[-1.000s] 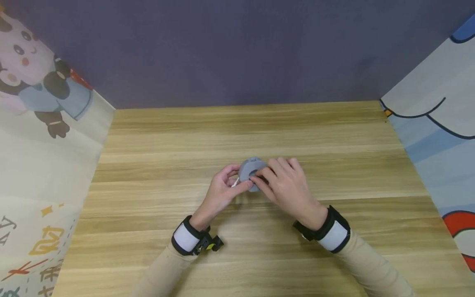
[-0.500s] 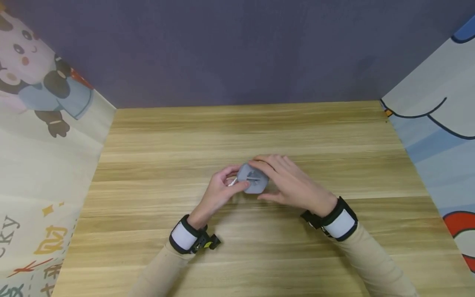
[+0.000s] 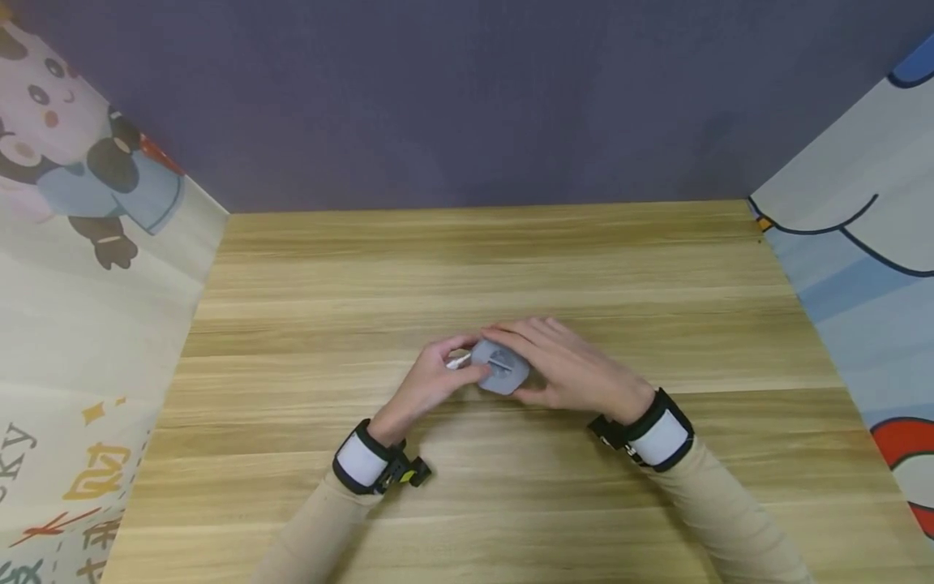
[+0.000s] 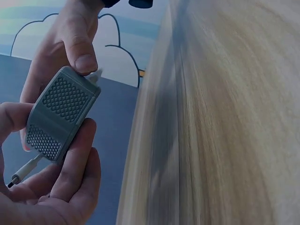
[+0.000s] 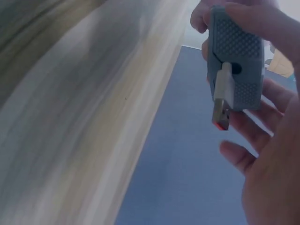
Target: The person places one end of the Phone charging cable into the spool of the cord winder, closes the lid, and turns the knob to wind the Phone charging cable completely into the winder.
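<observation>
Grey plastic is what both hands meet around: in the head view a small reel case (image 3: pixel 500 367) is held just above the wooden table (image 3: pixel 511 259), near its middle. The left hand (image 3: pixel 430 385) pinches it from 9 o'clock, with a white plug (image 3: pixel 458 362) poking out beside the thumb; the right hand (image 3: pixel 565 365) is curled over it from 3 o'clock.

In the left wrist view the case (image 4: pixel 61 113) is seen clamped between the left thumb and fingers, its dimpled face showing, and the plug (image 4: pixel 24 169) juts out at 7 o'clock. A thumb of the other hand is pressed on its top corner.

In the right wrist view a USB plug (image 5: pixel 222 98) is seen lying along the case (image 5: pixel 236 65), its tip past the edge. By this, the cable appears almost fully wound in; only the two plug ends seem left to be tucked.
</observation>
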Tool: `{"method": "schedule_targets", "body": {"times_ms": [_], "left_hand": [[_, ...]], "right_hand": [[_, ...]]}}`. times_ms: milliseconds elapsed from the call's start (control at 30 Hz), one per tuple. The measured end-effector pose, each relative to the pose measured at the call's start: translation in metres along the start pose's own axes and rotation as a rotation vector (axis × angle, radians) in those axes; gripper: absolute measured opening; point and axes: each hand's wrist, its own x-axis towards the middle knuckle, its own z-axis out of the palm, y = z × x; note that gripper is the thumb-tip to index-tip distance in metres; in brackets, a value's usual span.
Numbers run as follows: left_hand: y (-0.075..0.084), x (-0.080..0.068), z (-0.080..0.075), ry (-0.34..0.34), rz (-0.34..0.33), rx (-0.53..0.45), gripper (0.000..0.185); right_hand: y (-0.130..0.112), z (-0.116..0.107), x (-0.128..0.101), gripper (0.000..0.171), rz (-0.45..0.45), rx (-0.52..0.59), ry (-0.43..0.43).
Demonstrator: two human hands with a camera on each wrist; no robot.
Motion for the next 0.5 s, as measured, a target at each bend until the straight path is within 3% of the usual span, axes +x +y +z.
{"method": "schedule_targets", "body": {"times_ms": [167, 300, 500], "left_hand": [[-0.001, 0.004, 0.0, 0.027, -0.046, -0.073, 0.061], [-0.003, 0.007, 0.001, 0.092, -0.087, -0.152, 0.069], [-0.006, 0.01, 0.005, 0.149, -0.085, -0.251, 0.07]], "right_hand": [[0.002, 0.007, 0.0, 0.092, 0.064, -0.018, 0.042], [0.002, 0.014, 0.001, 0.086, 0.157, -0.036, 0.084], [0.003, 0.025, 0.005, 0.083, 0.304, -0.063, 0.134]]}}
